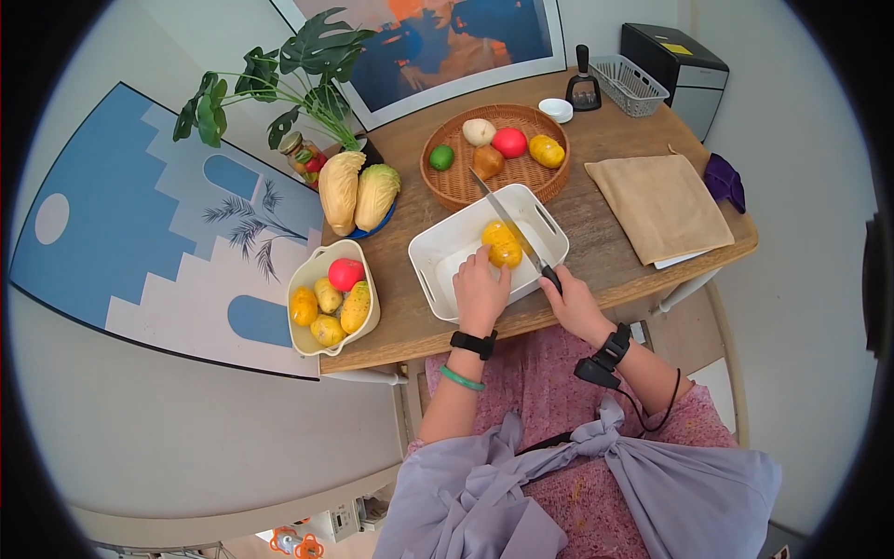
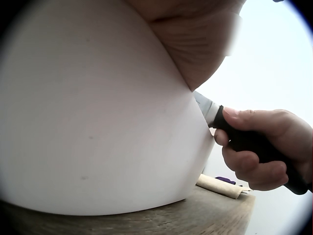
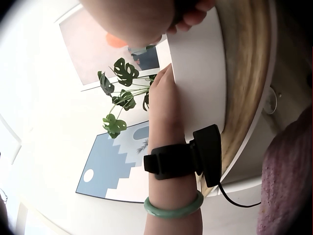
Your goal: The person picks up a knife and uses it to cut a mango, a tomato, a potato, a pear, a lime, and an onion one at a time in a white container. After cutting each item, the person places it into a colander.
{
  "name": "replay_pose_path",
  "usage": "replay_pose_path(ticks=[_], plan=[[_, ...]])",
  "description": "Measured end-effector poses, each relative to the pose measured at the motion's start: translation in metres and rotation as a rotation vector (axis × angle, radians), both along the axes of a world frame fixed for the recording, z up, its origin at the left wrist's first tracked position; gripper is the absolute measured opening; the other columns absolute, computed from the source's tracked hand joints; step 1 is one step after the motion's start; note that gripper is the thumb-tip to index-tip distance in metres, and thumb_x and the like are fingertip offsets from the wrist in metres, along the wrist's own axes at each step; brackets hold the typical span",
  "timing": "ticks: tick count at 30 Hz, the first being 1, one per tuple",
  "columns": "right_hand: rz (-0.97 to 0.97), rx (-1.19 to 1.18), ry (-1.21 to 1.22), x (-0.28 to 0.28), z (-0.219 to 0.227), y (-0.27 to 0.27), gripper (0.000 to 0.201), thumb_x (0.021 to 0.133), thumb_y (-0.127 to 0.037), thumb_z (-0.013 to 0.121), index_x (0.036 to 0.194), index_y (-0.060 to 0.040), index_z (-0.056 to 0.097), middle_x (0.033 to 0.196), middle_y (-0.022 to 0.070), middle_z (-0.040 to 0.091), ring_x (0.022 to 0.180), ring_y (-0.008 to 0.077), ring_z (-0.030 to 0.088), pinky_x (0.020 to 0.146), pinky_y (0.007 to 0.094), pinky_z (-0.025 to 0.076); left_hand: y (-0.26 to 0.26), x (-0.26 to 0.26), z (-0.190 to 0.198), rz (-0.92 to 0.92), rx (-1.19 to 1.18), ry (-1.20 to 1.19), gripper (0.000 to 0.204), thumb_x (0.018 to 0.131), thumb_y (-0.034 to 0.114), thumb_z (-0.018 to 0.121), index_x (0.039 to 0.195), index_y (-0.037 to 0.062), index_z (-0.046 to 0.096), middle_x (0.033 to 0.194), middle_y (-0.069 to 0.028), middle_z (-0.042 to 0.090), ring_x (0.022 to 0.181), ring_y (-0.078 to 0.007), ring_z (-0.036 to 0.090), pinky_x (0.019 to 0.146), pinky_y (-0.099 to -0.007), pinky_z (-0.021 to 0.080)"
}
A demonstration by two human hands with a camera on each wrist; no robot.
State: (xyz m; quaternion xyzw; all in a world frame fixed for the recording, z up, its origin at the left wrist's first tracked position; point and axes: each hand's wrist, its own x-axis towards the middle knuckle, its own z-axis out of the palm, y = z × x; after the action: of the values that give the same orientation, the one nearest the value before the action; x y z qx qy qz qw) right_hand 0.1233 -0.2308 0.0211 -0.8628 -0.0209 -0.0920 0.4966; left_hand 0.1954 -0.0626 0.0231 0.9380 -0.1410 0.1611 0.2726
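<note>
A white rectangular basin [image 1: 438, 261] with handle slots stands at the table's front. In it lies a lumpy yellow potato-like vegetable [image 1: 503, 244], which my left hand [image 1: 480, 291] holds with thumb and fingertips from the near side. My right hand [image 1: 579, 307] grips the black handle of a kitchen knife [image 1: 510, 220], fingers wrapped round it in the left wrist view. The blade slants across the basin against the vegetable's right side, its tip pointing toward the wicker tray. In the left wrist view the basin's wall [image 2: 98, 127] hides the vegetable and most of the blade.
Behind the basin, a round wicker tray [image 1: 453, 191] holds several vegetables. At left stand a cream basin [image 1: 370, 312] of produce and two cabbages [image 1: 358, 196]. A folded tan cloth [image 1: 661, 210] lies right; a grater-like tool [image 1: 583, 91] and grey basket [image 1: 629, 88] stand behind.
</note>
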Motion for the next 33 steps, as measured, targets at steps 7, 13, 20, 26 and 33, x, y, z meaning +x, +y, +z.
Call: replay_pose_path(ticks=[7,13,20,26,33], plan=[[0.019,-0.033,-0.017,0.002,-0.009,-0.001,0.03,0.098,-0.027,0.051,0.094,0.0021,0.047,0.076,0.0291,0.059,0.076,0.0483,0.058,0.064,0.0514,0.044,-0.001,-0.001,0.002,0.007,0.01,0.022,0.043,0.081,0.021,0.067,0.117,0.002,0.057,0.097,-0.0167,0.066,0.094,-0.0334,0.062,0.08,-0.044,0.047],[0.021,-0.026,-0.02,0.001,-0.008,-0.001,0.03,0.098,-0.027,0.051,0.093,0.0025,0.047,0.075,0.0286,0.059,0.076,0.048,0.058,0.064,0.0511,0.044,0.0,0.0,-0.001,-0.003,-0.002,0.006,0.043,0.081,0.022,0.067,0.117,0.0024,0.058,0.097,-0.0161,0.066,0.094,-0.0329,0.062,0.081,-0.0438,0.047],[-0.011,0.006,-0.018,0.0,-0.007,0.001,0.03,0.098,-0.027,0.051,0.093,0.0026,0.047,0.075,0.0283,0.059,0.076,0.0476,0.058,0.064,0.0505,0.045,0.0,-0.001,-0.002,0.004,-0.002,0.005,0.042,0.08,0.022,0.067,0.117,0.0023,0.058,0.096,-0.0162,0.066,0.093,-0.0332,0.062,0.079,-0.0438,0.047],[-0.008,0.018,0.036,-0.001,-0.002,0.001,0.029,0.097,-0.026,0.052,0.094,0.0027,0.048,0.076,0.0287,0.06,0.077,0.0477,0.059,0.064,0.0504,0.045,0.0,0.0,-0.001,0.006,-0.001,-0.006,0.042,0.08,0.021,0.067,0.116,0.0019,0.058,0.096,-0.0165,0.066,0.093,-0.0332,0.062,0.079,-0.0439,0.047],[-0.001,0.003,-0.02,0.0,-0.007,0.002,0.029,0.097,-0.026,0.052,0.095,0.0025,0.048,0.077,0.0289,0.06,0.077,0.0479,0.058,0.065,0.05,0.045,0.0,0.0,0.0,0.004,0.0,-0.002,0.042,0.08,0.021,0.067,0.116,0.002,0.058,0.095,-0.0163,0.066,0.092,-0.033,0.062,0.079,-0.0438,0.047]])
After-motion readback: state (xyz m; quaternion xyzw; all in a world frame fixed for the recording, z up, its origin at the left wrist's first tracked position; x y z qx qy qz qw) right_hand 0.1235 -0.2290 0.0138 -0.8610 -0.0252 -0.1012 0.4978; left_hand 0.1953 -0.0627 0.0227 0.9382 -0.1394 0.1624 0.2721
